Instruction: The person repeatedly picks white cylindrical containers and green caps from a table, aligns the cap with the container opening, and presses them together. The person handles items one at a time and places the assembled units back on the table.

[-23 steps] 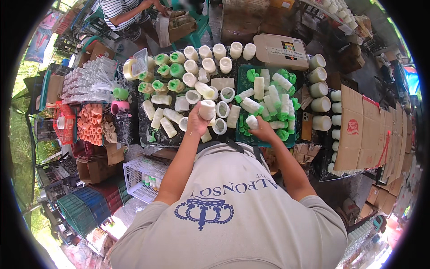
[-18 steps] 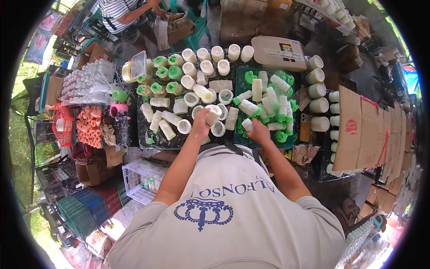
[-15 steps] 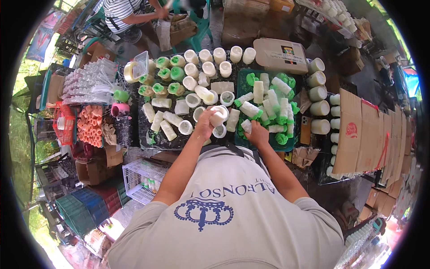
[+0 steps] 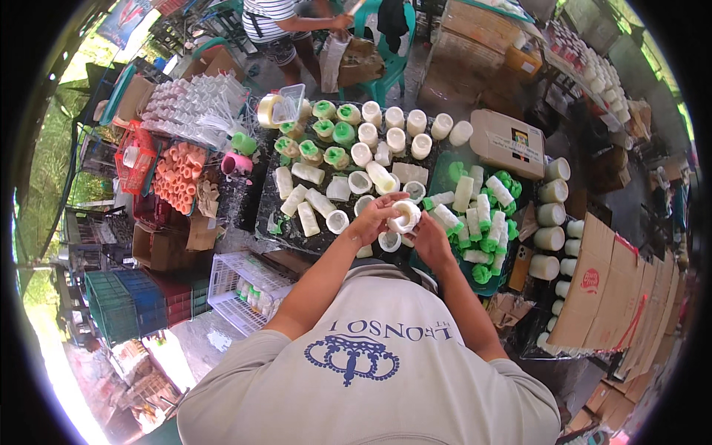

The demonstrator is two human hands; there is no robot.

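Observation:
Between my hands is a white, hollow, wax-like cup [image 4: 405, 216], its round opening turned up toward me. The fingers of my left hand [image 4: 371, 220] are wrapped round its left side. My right hand [image 4: 431, 239] is closed against the cup's right side; whether a smaller piece is also in those fingers is hidden. Just beyond, more white hollow cups [image 4: 360, 182] and solid white cylinders [image 4: 308, 219] lie or stand on the black table [image 4: 285, 241]. By my right hand, a green tray [image 4: 445, 170] bears several white cylinders with green ends [image 4: 484, 211].
White cups with green, petal-like tops [image 4: 323, 129] stand at the table's far left. A cardboard box [image 4: 508, 143] lies at the far right, near a row of white jars [image 4: 549, 238]. A phone [image 4: 521, 268] rests beside the tray. Another person [image 4: 278, 30] works beyond the table.
My right hand has left the tray and come over to the cup in my left hand. Both hands now meet at the cup. The whole view has shifted and tilted.

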